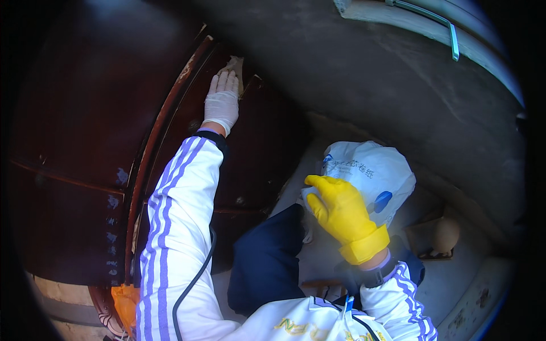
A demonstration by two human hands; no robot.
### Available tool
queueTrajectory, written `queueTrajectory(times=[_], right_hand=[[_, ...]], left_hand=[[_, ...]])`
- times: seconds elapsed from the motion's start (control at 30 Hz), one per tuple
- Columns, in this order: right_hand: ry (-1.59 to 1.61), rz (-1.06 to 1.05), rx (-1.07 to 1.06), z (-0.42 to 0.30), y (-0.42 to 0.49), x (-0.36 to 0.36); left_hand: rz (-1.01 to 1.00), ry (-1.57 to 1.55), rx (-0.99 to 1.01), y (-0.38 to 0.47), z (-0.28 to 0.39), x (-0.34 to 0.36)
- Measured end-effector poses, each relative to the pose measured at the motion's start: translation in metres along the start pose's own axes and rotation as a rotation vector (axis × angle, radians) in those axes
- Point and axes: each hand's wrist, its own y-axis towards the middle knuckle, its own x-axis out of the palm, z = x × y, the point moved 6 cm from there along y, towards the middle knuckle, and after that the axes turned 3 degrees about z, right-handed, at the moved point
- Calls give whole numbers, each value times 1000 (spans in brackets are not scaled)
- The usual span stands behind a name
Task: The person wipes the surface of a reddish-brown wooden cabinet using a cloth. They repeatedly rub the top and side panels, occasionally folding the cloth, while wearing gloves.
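Observation:
My left hand [222, 100], in a thin white glove, lies with straight fingers against the dark red-brown panel [264, 140]. Under and beside its fingertips is a piece of pale, thin material [235, 68] stuck or pressed to the panel; whether the fingers grip it cannot be told. My right hand [341, 209], in a yellow rubber glove, is raised in front of my body with thumb and fingers apart. Behind it is a white plastic bag [371, 166] with blue marks and printed writing; the glove overlaps the bag in view, and contact is unclear.
A worn wooden frame edge [170, 93] runs between the dark panels. A grey wall [384, 76] rises at the right, with a metal handle [453, 38] at the top. A box with a round brown object [446, 234] stands low right. An orange bag [126, 304] is at lower left.

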Motion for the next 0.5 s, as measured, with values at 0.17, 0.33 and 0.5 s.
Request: queueTrajectory(times=[0.17,0.33,0.5], right_hand=[[77,56,-19,-2,4,-5],[70,41,-12,-2,6,-2],[80,25,-11,-2,6,1]], left_hand=[[-94,1,-12,35,20,4],[-86,-37,-25,46,24,6],[-82,16,-48,21,8,-2]])
